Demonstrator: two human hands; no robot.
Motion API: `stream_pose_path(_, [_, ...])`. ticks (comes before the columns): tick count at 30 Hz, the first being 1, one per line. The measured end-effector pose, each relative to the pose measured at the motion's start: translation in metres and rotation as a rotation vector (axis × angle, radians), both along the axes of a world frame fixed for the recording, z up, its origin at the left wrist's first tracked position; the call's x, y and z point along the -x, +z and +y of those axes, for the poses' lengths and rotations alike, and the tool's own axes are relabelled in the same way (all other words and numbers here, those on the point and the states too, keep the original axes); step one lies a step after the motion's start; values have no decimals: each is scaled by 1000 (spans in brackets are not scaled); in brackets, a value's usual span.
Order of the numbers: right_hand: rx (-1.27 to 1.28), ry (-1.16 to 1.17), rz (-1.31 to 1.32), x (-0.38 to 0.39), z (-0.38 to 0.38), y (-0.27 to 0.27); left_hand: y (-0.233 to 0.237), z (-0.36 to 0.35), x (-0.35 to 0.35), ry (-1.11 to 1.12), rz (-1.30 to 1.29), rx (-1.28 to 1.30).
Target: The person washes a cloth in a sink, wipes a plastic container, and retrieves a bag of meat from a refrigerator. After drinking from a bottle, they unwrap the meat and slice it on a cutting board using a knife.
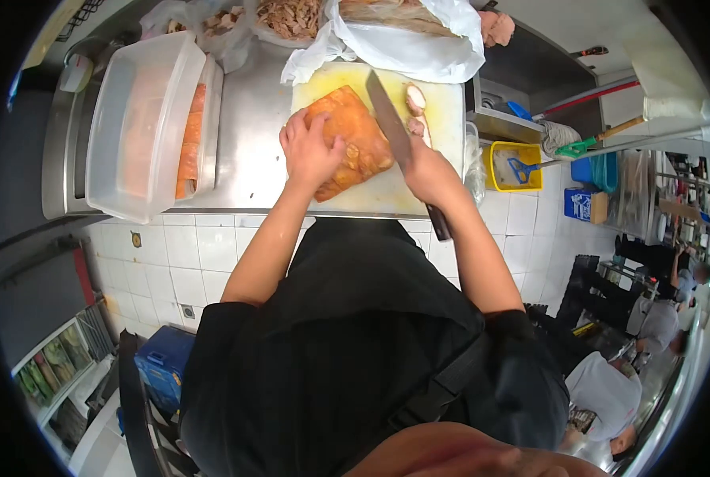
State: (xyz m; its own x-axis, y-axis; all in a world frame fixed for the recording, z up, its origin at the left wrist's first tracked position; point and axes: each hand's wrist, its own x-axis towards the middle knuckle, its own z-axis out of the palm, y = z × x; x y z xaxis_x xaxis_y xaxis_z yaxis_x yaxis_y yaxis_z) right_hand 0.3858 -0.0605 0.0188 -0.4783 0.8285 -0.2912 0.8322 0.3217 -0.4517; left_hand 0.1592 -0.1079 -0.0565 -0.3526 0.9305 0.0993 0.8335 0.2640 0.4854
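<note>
A large slab of orange-brown meat [353, 131], which looks like roast pork, lies at an angle on the cutting board [442, 175]. My left hand [310, 149] rests on the slab's left part with its fingers spread and slightly bent. In my right hand [433, 173] is a long kitchen knife [388, 115], the handle's end sticking out below the fist. Its blade points away from me along the right side of the slab, overlapping that edge in this view. Small cut pieces of meat [415, 97] sit just right of the blade.
Left of the board, a clear plastic tub [136, 135] leans over a container of more orange meat [189, 151]. Plastic bags of meat pieces [289, 17] line the back. At right are a sink [510, 56] and a yellow bucket [514, 165]; other people [609, 389] work farther off.
</note>
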Motion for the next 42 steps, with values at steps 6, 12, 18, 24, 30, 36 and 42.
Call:
stream_pose_path(6, [677,-258,206,-66,-41,64,2,48,55,-104,-366,309])
stream_pose_path(12, [883,-274,172,-89,-62,75,-30,46,70,-4,-747,305])
stream_pose_path(18, [697,-176,75,-71,-47,52,-32,-8,65,161,-679,-7])
stream_pose_path(24, [519,-110,194,-27,-3,11,-8,-89,16,450,-1030,205])
stream_pose_path(30, [182,83,187,39,-7,31,-12,-99,20,360,-881,352])
stream_pose_path(36, [178,46,-3,85,-37,41,-11,-39,37,-72,-199,-409])
stream_pose_path(42, [150,1,-6,99,-52,40,-24,-18,31,-98,-96,-300])
